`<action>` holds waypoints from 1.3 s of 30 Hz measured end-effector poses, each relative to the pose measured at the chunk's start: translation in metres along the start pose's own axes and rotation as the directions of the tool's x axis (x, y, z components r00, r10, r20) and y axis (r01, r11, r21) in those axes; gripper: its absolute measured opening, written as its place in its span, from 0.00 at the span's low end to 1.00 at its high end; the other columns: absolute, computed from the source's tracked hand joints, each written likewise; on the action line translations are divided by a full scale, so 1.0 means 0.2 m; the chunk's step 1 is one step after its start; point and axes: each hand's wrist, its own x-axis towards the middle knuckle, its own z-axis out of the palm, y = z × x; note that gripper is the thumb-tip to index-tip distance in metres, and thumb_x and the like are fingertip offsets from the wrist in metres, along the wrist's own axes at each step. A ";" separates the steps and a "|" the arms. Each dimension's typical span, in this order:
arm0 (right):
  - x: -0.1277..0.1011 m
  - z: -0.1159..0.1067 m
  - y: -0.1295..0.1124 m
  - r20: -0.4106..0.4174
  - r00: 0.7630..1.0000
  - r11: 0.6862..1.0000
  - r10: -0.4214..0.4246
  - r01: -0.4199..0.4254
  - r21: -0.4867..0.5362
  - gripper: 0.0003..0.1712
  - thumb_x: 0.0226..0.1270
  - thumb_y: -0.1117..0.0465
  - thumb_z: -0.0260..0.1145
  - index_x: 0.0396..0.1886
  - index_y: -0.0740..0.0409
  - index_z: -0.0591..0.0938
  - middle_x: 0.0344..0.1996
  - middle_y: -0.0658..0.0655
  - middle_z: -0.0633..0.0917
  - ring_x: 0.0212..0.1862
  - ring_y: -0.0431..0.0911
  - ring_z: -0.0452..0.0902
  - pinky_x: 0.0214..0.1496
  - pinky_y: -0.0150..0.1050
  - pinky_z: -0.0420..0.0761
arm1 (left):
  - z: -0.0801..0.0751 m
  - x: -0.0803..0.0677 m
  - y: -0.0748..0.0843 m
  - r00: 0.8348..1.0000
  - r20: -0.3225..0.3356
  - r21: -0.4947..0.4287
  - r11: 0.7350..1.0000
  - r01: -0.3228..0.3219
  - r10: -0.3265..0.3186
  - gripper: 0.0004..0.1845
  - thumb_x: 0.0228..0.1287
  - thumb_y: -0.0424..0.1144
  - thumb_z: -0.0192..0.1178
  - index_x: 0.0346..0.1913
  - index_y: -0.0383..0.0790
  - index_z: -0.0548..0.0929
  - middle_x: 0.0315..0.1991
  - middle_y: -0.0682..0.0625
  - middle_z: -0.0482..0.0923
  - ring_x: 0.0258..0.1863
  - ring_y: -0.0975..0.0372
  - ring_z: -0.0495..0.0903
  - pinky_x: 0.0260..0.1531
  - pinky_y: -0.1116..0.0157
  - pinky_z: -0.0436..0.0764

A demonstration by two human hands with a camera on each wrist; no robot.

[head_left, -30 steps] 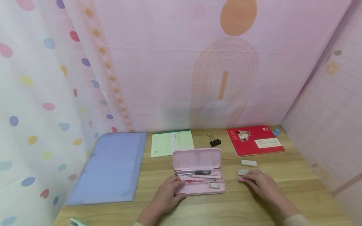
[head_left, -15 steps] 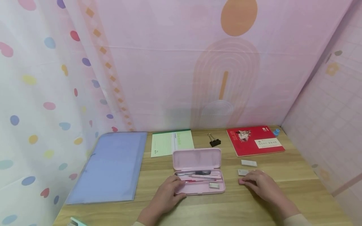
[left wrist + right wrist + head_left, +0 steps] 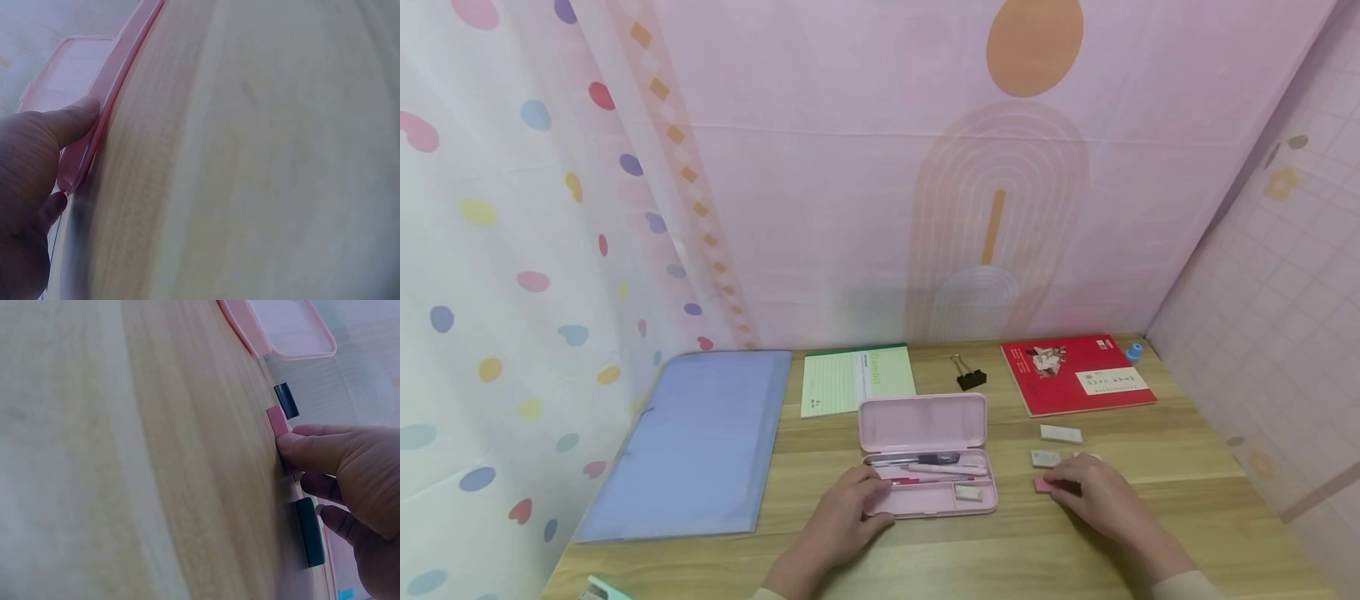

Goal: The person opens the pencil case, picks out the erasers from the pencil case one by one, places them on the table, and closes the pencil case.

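An open pink pencil case lies on the wooden table, with pens and a small eraser in its tray. My left hand grips the tray's front left corner; in the left wrist view the thumb presses on the case's rim. Right of the case, my right hand pinches a small pink eraser that lies on the table. The right wrist view shows the thumb on that pink eraser. A grey eraser and a white eraser lie just beyond it.
A blue folder lies at the left, with a green notepad behind the case. A black binder clip, a red book and a small blue object sit at the back. Fabric walls close in the table on three sides.
My right hand has drawn the pink eraser slightly nearer, so more of the grey eraser shows. The left hand has stayed on the case.
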 end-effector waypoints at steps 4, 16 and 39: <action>0.00 0.00 0.00 0.000 1.000 1.000 0.014 -0.014 0.008 0.12 0.52 0.58 0.76 0.38 0.43 0.89 0.35 0.38 0.84 0.39 0.37 0.75 0.46 0.41 0.82 | 0.00 0.00 0.00 1.000 -0.011 0.006 1.000 -0.005 0.005 0.22 0.52 0.45 0.72 0.49 0.38 0.84 0.47 0.56 0.76 0.46 0.66 0.74 0.50 0.64 0.79; 0.04 0.03 -0.20 -0.057 0.971 0.973 -0.230 0.231 -0.002 0.12 0.54 0.55 0.75 0.39 0.45 0.88 0.37 0.39 0.84 0.44 0.40 0.78 0.47 0.43 0.82 | 0.00 0.00 -0.01 0.999 -0.034 0.022 1.000 -0.023 0.024 0.22 0.51 0.47 0.72 0.48 0.40 0.85 0.46 0.57 0.75 0.45 0.67 0.74 0.49 0.65 0.79; 0.15 0.17 -0.43 0.067 0.967 0.969 -0.244 0.246 -0.013 0.08 0.57 0.56 0.73 0.37 0.47 0.90 0.32 0.40 0.86 0.37 0.36 0.76 0.40 0.37 0.81 | 0.01 0.00 0.00 0.999 -0.039 0.029 0.999 -0.034 0.035 0.22 0.51 0.46 0.73 0.48 0.39 0.85 0.47 0.56 0.76 0.46 0.65 0.75 0.51 0.64 0.79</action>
